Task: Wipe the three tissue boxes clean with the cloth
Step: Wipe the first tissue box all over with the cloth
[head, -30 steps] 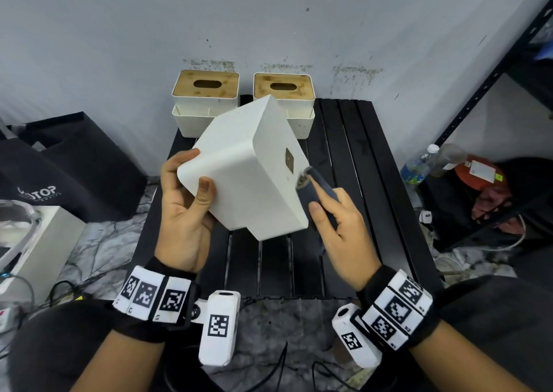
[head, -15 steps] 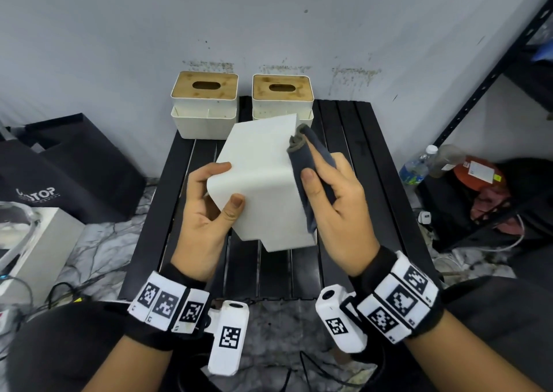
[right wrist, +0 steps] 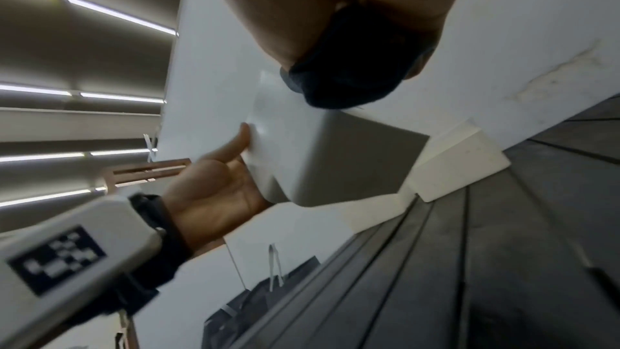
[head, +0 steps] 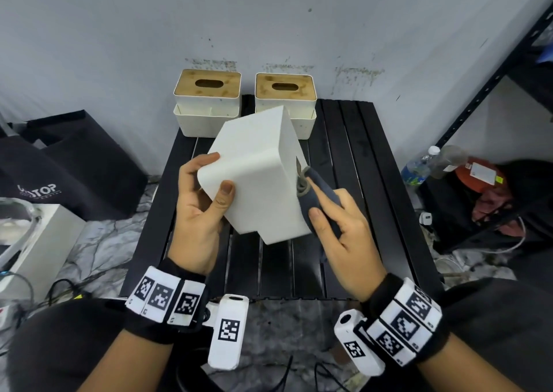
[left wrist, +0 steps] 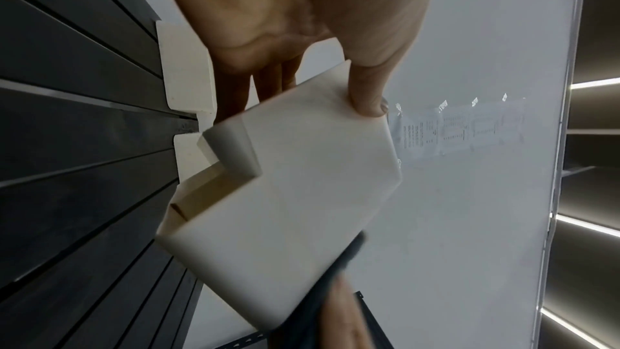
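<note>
**Held box, cloth on its right face**

Far left, floor: black bag (head: 68, 164) with white lettering, and a white case (head: 39, 242) in front of it.

Left hand (head: 199, 212): curled round the near-left corner of the held box (head: 257, 176). Thumb lies on the upward face, fingers wrap behind the left side. Left wrist view shows the thumb tip (left wrist: 367, 105) pressed at the box edge and the other fingers under it.

Held box: white, lifted clear of the table (head: 359, 182), tilted, plain faces toward the head camera. A stepped notch shows at its lower near edge (left wrist: 231, 153).

Behind it, at the table's far edge against the wall: left box (head: 208, 104) and right box (head: 285, 98), both upright, wooden slotted lids up, side by side and apart. The held box hides part of the right box's front.

Cloth (head: 311, 194): dark grey, bunched, pressed against the right face of the held box.

Right hand (head: 341, 227): fingers curled round the cloth, thumb on top of it, pushing it onto the box. Right wrist view shows the cloth (right wrist: 349, 73) wadded under the palm, touching the box corner.

Far right: black shelf rack (head: 493, 71); bottle (head: 419, 167) on the floor below it.
</note>
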